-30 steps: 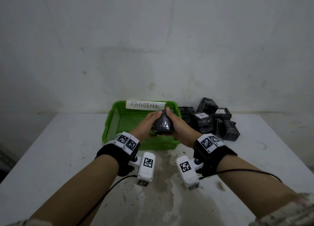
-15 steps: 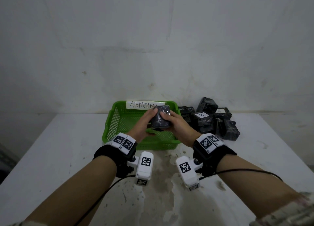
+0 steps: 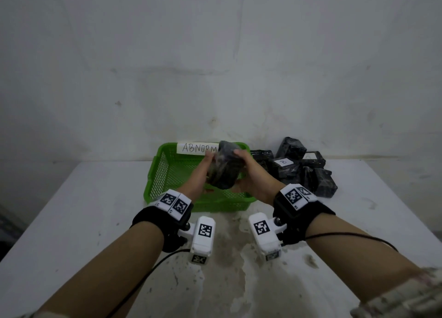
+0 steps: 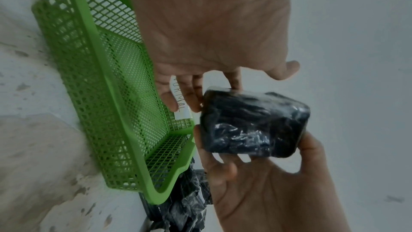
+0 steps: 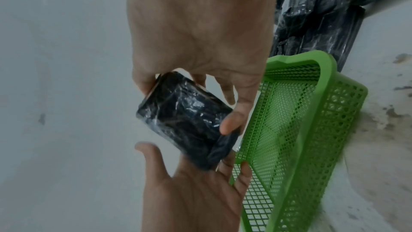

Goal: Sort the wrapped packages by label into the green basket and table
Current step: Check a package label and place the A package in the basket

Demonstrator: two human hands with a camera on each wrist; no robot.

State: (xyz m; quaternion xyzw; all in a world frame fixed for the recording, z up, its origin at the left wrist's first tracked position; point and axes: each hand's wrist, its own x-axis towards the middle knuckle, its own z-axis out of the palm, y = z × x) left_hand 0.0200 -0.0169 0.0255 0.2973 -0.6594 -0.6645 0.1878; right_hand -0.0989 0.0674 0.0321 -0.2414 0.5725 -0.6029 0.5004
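A black plastic-wrapped package [image 3: 224, 171] hangs in the air over the green basket [image 3: 153, 181], tilted, with no label showing on the faces I see. My right hand [image 3: 246, 171] grips it, thumb on one side and fingers curled round the other, as the left wrist view shows [image 4: 256, 174]. My left hand [image 3: 207, 164] touches its other end with straight fingers, thumb held away. In the right wrist view the package [image 5: 185, 121] sits between the right hand [image 5: 200, 85] above and the flat left palm [image 5: 189, 191] below.
A paper label reading ABNORMAL [image 3: 193, 147] is fixed to the basket's far rim, partly hidden by the package. A pile of several black wrapped packages [image 3: 299, 171], two with small white labels, lies right of the basket against the wall. The white table [image 3: 71, 222] is stained.
The package has risen from low inside the basket to the far rim's height and has been turned between the hands. The left hand's fingers have straightened against it.
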